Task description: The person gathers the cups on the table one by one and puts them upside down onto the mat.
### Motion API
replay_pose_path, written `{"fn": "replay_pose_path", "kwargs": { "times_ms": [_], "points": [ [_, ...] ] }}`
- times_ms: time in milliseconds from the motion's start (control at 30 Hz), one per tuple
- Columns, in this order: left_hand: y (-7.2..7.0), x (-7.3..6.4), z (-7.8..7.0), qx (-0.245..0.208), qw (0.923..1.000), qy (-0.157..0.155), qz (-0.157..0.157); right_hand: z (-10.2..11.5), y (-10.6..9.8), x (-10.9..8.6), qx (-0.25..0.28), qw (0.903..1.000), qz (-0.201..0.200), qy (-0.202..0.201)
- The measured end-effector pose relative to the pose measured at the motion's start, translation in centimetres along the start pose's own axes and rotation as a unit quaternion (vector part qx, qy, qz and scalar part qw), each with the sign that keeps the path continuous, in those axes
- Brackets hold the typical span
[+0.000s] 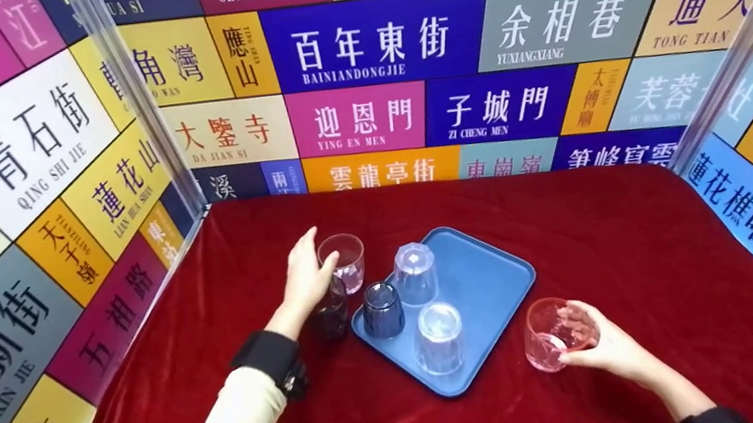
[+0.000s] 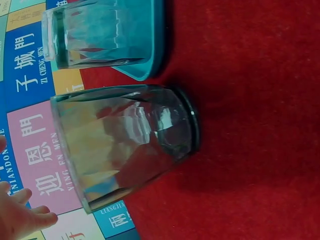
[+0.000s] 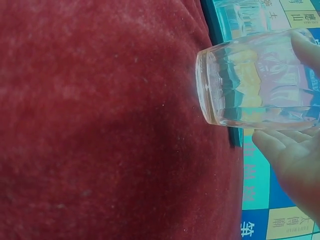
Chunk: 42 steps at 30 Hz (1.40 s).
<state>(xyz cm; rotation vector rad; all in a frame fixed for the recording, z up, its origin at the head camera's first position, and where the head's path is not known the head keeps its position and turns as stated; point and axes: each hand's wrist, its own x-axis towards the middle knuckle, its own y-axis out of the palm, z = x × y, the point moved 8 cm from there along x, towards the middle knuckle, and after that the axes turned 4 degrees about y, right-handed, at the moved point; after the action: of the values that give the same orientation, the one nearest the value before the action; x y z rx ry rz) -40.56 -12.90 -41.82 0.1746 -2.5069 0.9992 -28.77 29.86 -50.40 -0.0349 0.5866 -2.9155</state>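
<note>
My right hand (image 1: 611,341) grips a pink-tinted glass (image 1: 545,352) to the right of the blue tray, thumb on one side and fingers on the other. Whether that glass touches the cloth I cannot tell. On the left, my left hand (image 1: 308,270) reaches with spread fingers beside a second pink glass (image 1: 351,275), its thumb overlapping the rim in the head view. Under that wrist stands a dark tinted glass (image 2: 130,145), upright on the cloth and partly hidden by the arm in the head view.
On the blue tray (image 1: 486,284) stand a dark blue glass (image 1: 383,315) and two clear glasses, one at the back (image 1: 417,278) and one in front (image 1: 440,347). Red cloth (image 1: 602,234) covers the table. Panels with printed street names (image 1: 377,42) enclose it.
</note>
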Motion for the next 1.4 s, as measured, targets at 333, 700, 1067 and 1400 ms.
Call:
{"fn": "replay_pose_path", "kwargs": {
  "times_ms": [333,700,1067,1400],
  "points": [
    [0.3,-0.5,0.3,0.009,0.9999,-0.003,0.008,0.4,0.1,0.1,0.017,0.9996,0.010,0.020],
    [0.9,-0.5,-3.3,-0.005,0.9979,0.063,0.014,3.1,-1.3,1.1,0.105,0.9937,-0.029,-0.028],
    [3.2,-1.0,-8.3,-0.028,0.9912,0.119,0.050,5.2,-0.7,3.4,0.256,0.9636,-0.072,-0.027],
    [7.1,-1.0,-12.8,-0.061,0.9843,0.123,0.111,7.7,1.7,6.0,0.472,0.8725,-0.108,-0.067]
  ]
}}
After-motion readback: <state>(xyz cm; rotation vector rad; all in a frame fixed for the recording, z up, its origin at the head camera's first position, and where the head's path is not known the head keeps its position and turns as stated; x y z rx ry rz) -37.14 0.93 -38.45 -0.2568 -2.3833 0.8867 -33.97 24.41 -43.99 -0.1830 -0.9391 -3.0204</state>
